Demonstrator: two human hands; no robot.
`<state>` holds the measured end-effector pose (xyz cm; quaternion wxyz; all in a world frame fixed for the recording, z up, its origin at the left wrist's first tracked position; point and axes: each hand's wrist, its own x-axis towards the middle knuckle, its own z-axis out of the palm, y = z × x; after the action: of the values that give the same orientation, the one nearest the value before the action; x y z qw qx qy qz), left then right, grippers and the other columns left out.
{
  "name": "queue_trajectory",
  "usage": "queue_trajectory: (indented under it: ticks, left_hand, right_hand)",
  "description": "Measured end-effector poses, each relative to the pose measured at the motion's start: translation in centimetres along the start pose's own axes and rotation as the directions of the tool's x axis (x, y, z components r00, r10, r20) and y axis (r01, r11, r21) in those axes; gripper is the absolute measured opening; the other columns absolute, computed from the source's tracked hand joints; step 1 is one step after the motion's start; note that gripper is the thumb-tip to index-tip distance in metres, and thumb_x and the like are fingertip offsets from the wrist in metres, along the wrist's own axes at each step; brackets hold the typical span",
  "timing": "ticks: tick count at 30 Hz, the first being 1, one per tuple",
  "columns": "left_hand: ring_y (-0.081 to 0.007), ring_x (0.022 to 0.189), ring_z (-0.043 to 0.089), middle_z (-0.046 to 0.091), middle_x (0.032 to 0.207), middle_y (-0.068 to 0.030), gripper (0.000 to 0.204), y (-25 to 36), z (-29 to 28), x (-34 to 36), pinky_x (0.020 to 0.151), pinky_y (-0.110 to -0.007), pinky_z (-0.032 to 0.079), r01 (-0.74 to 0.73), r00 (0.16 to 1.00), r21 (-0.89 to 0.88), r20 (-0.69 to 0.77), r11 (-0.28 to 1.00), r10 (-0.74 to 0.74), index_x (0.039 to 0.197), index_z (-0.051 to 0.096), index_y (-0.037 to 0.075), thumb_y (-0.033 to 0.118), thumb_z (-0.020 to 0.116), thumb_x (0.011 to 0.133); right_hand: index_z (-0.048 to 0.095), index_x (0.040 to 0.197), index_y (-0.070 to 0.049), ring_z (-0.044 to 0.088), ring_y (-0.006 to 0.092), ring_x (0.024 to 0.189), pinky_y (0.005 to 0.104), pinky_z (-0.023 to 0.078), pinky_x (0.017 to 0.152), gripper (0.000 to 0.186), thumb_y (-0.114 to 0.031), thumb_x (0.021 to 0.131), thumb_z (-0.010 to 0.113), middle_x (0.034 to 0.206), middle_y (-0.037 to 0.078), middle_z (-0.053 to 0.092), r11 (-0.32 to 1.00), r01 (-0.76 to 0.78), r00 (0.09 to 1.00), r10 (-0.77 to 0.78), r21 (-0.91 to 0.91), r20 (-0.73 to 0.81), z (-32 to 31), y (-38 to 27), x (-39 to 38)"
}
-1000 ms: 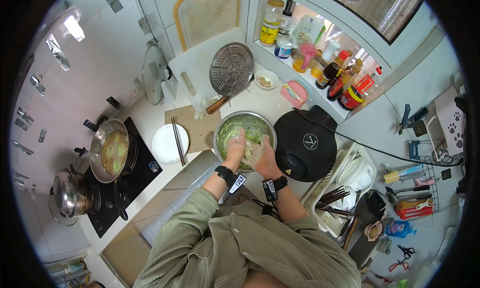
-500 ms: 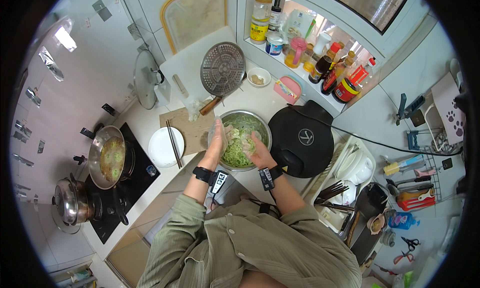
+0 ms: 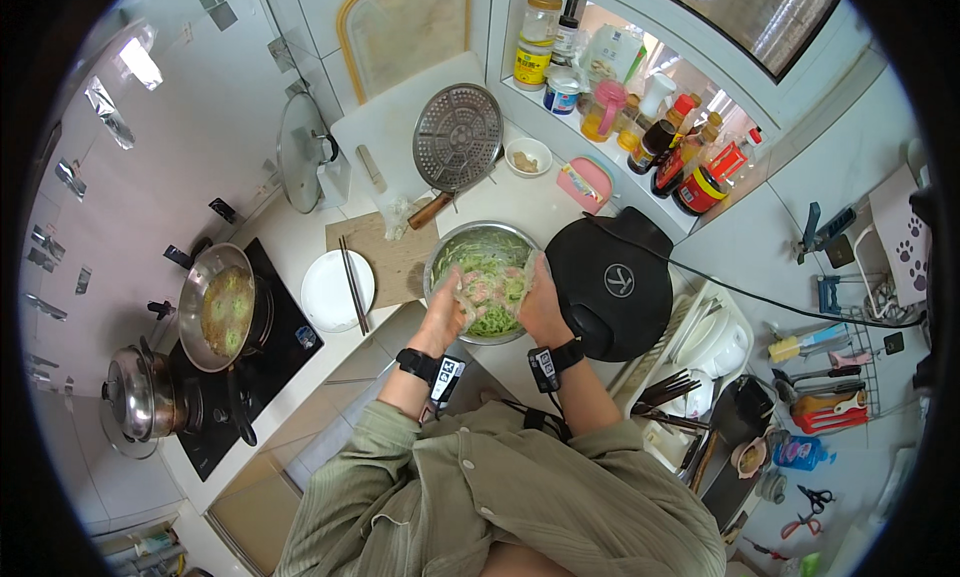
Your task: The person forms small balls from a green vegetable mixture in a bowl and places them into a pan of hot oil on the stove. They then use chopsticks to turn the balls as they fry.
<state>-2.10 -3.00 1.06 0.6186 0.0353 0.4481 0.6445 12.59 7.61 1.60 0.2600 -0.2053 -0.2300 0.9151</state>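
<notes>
A steel mixing bowl (image 3: pixel 437 252) on the counter in front of me contains a shredded green vegetable mixture (image 3: pixel 494 323) with pale pinkish bits. Clear plastic gloves cover both hands. From the left side of the bowl, my left hand (image 3: pixel 446 309) curls its fingers into the mixture. My right hand (image 3: pixel 541 302) does the same from the right side, facing the left across a clump of shreds. Glove film and shreds partly hide the fingertips.
Left of the bowl, chopsticks (image 3: pixel 352 282) lie across a white plate (image 3: pixel 325 292). Farther left, a frying pan (image 3: pixel 218 352) with browned green food sits on the cooktop (image 3: pixel 285 322). A black round appliance (image 3: pixel 615 257) stands close on the right. A strainer (image 3: pixel 458 132) lies behind.
Both hands have moved apart slightly and turned inward around the mixture, my left hand lower in view. Pinkish bits now show between them. The whole view has shifted slightly.
</notes>
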Motion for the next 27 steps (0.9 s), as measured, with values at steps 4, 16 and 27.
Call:
queue_trajectory:
  ticks: [4, 16, 27]
  left_hand:
    - [-0.0261, 0.112, 0.052, 0.048, 0.13, -0.0085, 0.048, -1.8, 1.0, 0.7, 0.089, -0.045, 0.048, 0.079, 0.997, -0.157, 0.036, 0.984, -0.074, 0.132, 0.04, 0.009, 0.043, 0.039, 0.099]
    - [-0.0222, 0.094, 0.061, 0.059, 0.114, -0.007, 0.039, -3.1, 0.3, 3.6, 0.074, -0.038, 0.053, -0.047, 0.988, -0.228, -0.157, 0.973, 0.011, 0.123, 0.049, 0.008, 0.035, 0.052, 0.096]
    - [-0.0313, 0.127, 0.043, 0.05, 0.132, -0.0218, 0.082, 0.5, 5.8, 0.0, 0.105, -0.033, 0.03, -0.155, 0.976, 0.884, 0.068, 0.441, 0.206, 0.133, 0.048, 0.003, 0.069, 0.024, 0.09]
  right_hand:
    - [0.041, 0.131, 0.003, 0.045, 0.017, 0.119, 0.0297, 0.038, 0.1, 0.06, -0.047, 0.1, 0.03, 0.13, 0.01, 0.048, 0.878, 0.111, 0.989, -0.143, -0.466, -0.033, 0.2, 2.9, 0.6]
    - [0.039, 0.135, 0.002, 0.045, 0.0232, 0.122, 0.0339, 0.033, 0.105, 0.067, -0.053, 0.097, 0.034, 0.134, 0.013, 0.046, 0.998, -0.021, 0.999, 0.022, 0.065, -0.024, 1.5, 1.4, -1.6]
    - [0.043, 0.132, -0.008, 0.046, 0.0236, 0.122, 0.0403, 0.034, 0.105, 0.048, -0.043, 0.1, 0.032, 0.133, 0.006, 0.048, 0.97, -0.068, 0.988, 0.098, 0.235, -0.119, 0.2, 3.4, -0.6]
